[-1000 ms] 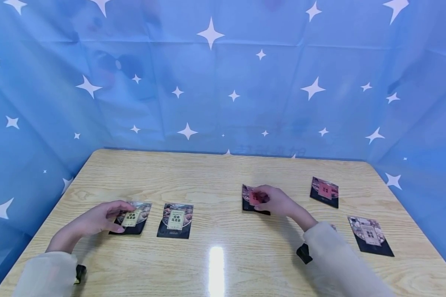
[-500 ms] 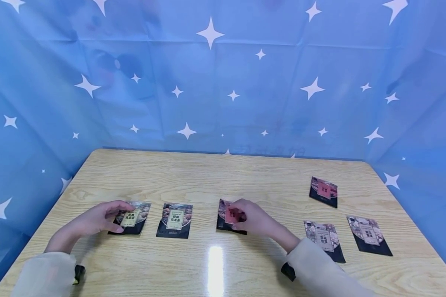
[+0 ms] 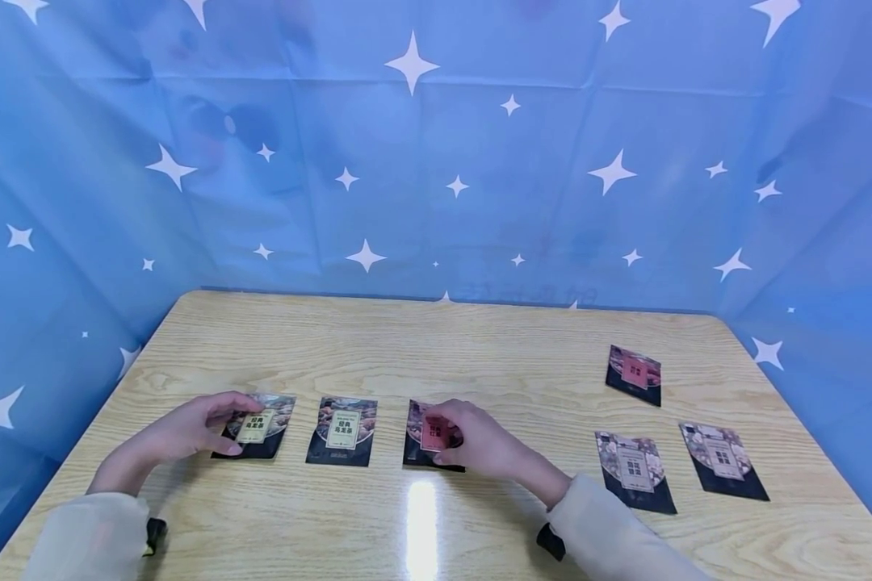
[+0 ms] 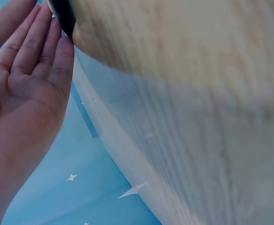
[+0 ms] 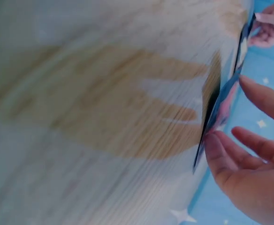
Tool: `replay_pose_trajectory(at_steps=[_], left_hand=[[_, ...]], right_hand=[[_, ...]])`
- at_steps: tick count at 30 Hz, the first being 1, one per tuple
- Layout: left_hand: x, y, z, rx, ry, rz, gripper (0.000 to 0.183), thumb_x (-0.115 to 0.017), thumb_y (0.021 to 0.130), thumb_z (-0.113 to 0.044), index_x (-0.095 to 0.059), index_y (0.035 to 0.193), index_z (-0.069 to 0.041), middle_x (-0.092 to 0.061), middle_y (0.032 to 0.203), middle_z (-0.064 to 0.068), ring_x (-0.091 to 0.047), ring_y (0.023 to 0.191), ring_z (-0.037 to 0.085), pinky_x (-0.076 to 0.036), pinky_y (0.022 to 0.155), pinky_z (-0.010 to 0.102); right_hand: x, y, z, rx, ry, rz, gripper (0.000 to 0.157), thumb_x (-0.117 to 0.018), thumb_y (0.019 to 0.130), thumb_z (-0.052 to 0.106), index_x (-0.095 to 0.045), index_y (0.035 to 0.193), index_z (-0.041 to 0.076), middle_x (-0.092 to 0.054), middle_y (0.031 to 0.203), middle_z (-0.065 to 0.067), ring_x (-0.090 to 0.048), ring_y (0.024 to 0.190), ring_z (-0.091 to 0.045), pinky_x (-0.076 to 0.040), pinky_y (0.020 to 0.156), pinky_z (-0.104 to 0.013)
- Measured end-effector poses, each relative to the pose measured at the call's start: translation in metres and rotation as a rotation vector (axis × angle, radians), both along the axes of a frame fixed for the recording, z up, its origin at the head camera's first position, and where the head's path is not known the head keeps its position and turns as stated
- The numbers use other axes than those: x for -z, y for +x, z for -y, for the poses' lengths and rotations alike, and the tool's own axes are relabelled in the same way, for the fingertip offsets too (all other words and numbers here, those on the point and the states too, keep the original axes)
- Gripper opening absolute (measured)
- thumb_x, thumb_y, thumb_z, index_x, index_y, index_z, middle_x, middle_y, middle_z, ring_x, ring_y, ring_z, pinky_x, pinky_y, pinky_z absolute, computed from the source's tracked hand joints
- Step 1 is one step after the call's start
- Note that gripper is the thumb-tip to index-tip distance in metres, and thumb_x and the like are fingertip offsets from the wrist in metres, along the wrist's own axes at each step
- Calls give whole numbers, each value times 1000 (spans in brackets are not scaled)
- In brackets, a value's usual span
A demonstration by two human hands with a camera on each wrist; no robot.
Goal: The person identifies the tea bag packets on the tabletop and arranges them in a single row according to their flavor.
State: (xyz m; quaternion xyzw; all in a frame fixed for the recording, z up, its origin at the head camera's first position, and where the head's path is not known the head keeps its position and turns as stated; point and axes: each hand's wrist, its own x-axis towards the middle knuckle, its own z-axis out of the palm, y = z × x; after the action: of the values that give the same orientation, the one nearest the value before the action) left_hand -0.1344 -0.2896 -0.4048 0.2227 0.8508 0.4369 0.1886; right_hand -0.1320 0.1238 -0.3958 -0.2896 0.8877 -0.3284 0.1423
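My right hand (image 3: 488, 445) pinches a dark tea packet with a red label (image 3: 420, 444) between thumb and fingers, close over the table. The right wrist view shows this packet (image 5: 224, 105) edge-on, with the thumb and a fingertip at its borders. To its left lies a tea packet with a pale yellow-green label (image 3: 342, 432). My left hand (image 3: 185, 432) rests on a matching yellow-green packet (image 3: 279, 424) farther left, thumb and fingers spread over its left part. Extended fingers of the left hand (image 4: 31, 89) show at that packet's dark edge in the left wrist view.
Another red-labelled packet (image 3: 635, 375) lies at the table's back right. Two packets with pale pinkish labels, one nearer the middle (image 3: 635, 472) and one farther right (image 3: 723, 461), lie in front of it. A blue star-printed curtain (image 3: 436, 202) hangs behind the wooden table (image 3: 378, 347).
My right hand has moved left and slightly nearer with the red-labelled packet, to beside the yellow-green one. The nearer pinkish-labelled packet has come out from under the sleeve. The left hand has stayed put.
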Motion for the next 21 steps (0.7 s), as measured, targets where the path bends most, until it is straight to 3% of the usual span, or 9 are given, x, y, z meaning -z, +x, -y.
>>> replay_pose_trajectory(at_steps=[4,6,14,21], left_hand=[[0,0,-1,-2,3,2,53,-72,79,-13,-50,123,8,-44,128,31,-41,120,40,-31,94,63],[0,0,-1,-3,8,7,54,-72,79,-12,-50,123,9,-43,128,33,-34,119,54,-30,93,65],[-1,0,-1,-10,1,15,54,-72,79,-13,-50,124,9,-43,129,32,-35,119,53,-31,94,63],[-1,0,-1,-8,10,24,54,-72,80,-12,-50,124,9,-41,130,34,-32,120,55,-30,93,65]], right_hand=[[-5,-6,-12,53,-37,58,57,-73,80,11,-48,130,-4,-54,122,-18,-54,102,-30,-50,82,-41],[-9,-11,-22,80,-61,73,58,-71,81,13,-47,131,-5,-53,124,-19,-54,103,-32,-50,83,-40],[-28,-46,-94,192,-71,-12,57,-68,84,14,-44,131,-8,-53,122,-26,-51,108,-41,-48,87,-45],[-37,-63,-174,319,22,58,64,-62,90,24,-34,138,-9,-44,131,-31,-42,117,-47,-40,92,-56]])
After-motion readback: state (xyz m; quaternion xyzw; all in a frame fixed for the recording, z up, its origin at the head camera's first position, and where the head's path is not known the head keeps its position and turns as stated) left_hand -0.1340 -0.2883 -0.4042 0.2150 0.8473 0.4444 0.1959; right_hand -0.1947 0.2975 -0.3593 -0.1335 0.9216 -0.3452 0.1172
